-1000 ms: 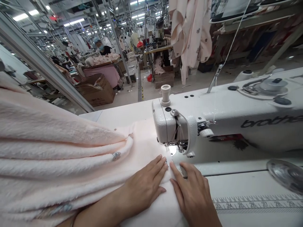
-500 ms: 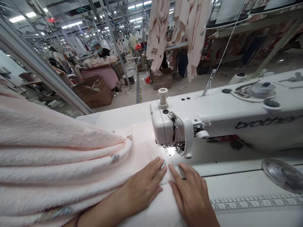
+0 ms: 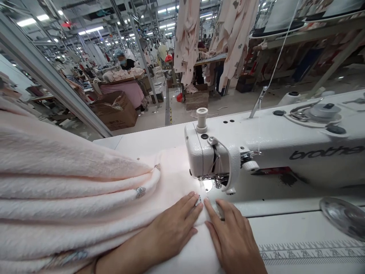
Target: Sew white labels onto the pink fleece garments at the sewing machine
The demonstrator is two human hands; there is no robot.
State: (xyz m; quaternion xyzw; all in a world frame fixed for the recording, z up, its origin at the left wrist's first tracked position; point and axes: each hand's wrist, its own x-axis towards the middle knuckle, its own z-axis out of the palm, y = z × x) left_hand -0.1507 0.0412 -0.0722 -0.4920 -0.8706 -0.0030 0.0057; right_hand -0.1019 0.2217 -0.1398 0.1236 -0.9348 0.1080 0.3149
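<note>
Pale pink fleece fabric (image 3: 85,198) with small grey-blue motifs lies in thick folds on the left and runs flat up to a white sewing machine (image 3: 216,156). My left hand (image 3: 173,224) presses flat on the fabric, fingers stretched out just in front of the lit needle area. A small white printed label (image 3: 199,199) shows by its fingertips. Close on the right, my right hand (image 3: 232,232) rests with fingers apart, its index fingertip at the fabric's edge. Something small and greyish beneath its fingers is mostly hidden.
A ruler strip (image 3: 308,253) and a clear round disc (image 3: 342,217) are at the right of the table. Behind stand a metal post (image 3: 57,76), a cardboard box (image 3: 119,112), hanging pink garments (image 3: 186,42) and a person at another workstation (image 3: 124,61).
The whole view has shifted slightly, so the machine appears a little further right and lower. Both hands keep nearly the same place on the fabric.
</note>
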